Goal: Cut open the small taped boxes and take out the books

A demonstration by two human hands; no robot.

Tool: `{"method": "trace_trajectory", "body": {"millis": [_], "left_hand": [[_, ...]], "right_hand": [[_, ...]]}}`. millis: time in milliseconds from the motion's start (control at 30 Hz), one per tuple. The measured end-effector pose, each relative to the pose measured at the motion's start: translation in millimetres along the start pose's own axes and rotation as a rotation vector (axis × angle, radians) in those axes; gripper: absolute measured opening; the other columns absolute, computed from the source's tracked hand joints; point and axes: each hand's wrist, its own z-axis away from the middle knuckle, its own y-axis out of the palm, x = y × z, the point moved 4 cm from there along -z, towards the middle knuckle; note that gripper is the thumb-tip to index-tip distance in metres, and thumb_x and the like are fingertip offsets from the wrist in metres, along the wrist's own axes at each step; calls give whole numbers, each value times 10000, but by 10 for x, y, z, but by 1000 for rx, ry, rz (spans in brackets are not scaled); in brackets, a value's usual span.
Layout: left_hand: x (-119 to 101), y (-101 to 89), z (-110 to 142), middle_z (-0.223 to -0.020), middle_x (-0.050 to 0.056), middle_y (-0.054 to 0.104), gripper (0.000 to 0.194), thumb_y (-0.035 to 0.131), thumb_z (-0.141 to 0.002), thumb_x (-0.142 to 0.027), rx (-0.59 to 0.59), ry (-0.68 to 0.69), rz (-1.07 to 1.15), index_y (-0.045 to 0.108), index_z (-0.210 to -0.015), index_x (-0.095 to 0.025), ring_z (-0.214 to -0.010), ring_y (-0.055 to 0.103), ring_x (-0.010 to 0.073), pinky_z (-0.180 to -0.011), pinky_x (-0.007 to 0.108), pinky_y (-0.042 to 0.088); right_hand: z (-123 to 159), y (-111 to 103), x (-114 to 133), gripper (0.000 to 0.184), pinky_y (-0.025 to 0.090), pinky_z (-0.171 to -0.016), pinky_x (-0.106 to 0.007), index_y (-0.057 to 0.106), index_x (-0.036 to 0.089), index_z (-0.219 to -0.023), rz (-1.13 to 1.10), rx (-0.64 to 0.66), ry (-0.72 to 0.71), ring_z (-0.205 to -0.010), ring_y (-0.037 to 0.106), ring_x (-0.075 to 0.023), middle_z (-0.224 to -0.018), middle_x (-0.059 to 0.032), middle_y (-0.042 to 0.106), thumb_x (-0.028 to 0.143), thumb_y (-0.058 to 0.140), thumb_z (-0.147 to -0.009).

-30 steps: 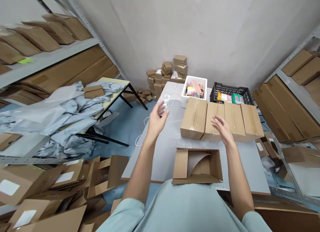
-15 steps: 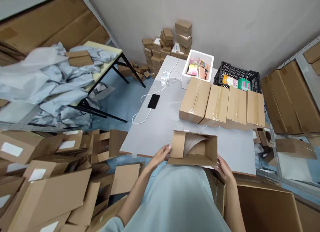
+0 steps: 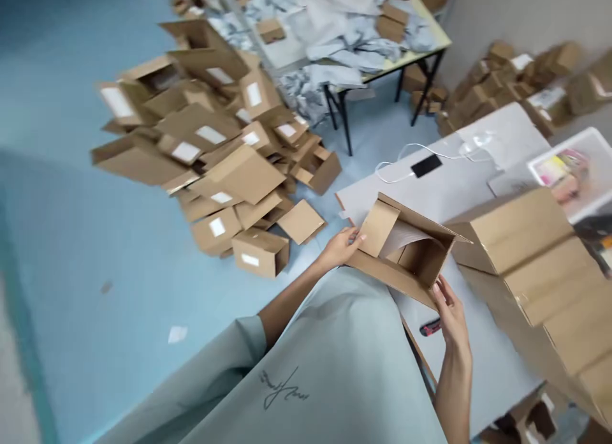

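An open cardboard box (image 3: 389, 275) is held between my two hands, close to my body at the table's front edge. Inside it, a translucent whitish sheet (image 3: 400, 238) curves beside a folded-in flap. My left hand (image 3: 342, 247) grips the box's left end, with fingers at the flap. At the right end, my right hand (image 3: 451, 313) is closed on the lower corner, its fingertips on the outer wall. A red and black utility knife (image 3: 430, 327) lies on the table beside my right hand.
Closed cartons (image 3: 521, 230) stand in a row on the white table (image 3: 482, 355). Behind them are a phone (image 3: 426, 166) with a cable and a white bin (image 3: 590, 205) of small packs. Discarded boxes (image 3: 243, 176) pile on the floor at left, before a second table (image 3: 425, 23).
My view has swung left, bringing more floor and the box pile into sight. Both hands still hold the box, which now appears slanted. The knife has come into view.
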Motion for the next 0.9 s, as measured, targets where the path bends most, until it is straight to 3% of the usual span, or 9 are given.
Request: {"method": "trace_trajectory", "body": {"millis": [167,333,467,567,767,900], "left_hand": [[405,-704,309,-1350,154,770,528,622,-1058,-555,-263,-23,89,799,-1397,-191,-1227,769,313,-891,377,673],[962,-1430,571,-1439,159,742,489,667,-1063,-477,-525,-149,221,758,-1454,-199,-1295,751,322,-965,409,678],[1290,-1913,742,-1441,175,731,512,703,-1055,-463,-743,-255,256,738,-1477,-175,-1313,744,327,-988,424,672],[1449,-2194,862,-1415,171,737,515,713,-1060,-462,-857,-305,247,729,-1490,-178,-1331,736,328,-1066,452,642],[1703,-2601,1262,-1501,182,708,495,707,-1068,-468,-996,-424,270,729,-1460,-167,-1346,743,330,-1167,478,587],[1746,-2665,1533,-1525,182,698,484,702,-1067,-464,-1025,-467,266,736,-1447,-166,-1365,740,333,-1160,462,590]], "right_hand": [[-502,906,637,1025,604,-1242,-509,710,204,-1620,130,194,-86,-1562,638,-418,-1656,-183,687,768,923,-791],[-884,2135,1210,1020,657,-1171,-515,690,234,-1641,216,437,-193,-1416,748,-402,-1693,-164,655,767,933,-806],[-1039,3075,1526,1056,650,-1180,-558,707,244,-1619,235,592,-242,-1329,788,-398,-1665,-150,680,774,980,-747],[-1058,3638,1654,1045,639,-1189,-584,732,261,-1589,264,686,-284,-1301,798,-395,-1647,-147,696,793,985,-726],[-854,4470,1595,1111,629,-1193,-624,713,253,-1609,308,866,-279,-1281,805,-402,-1647,-166,692,830,977,-697],[-656,4639,1472,1159,628,-1195,-630,714,241,-1610,299,897,-270,-1246,813,-395,-1608,-166,721,860,971,-665]]}}
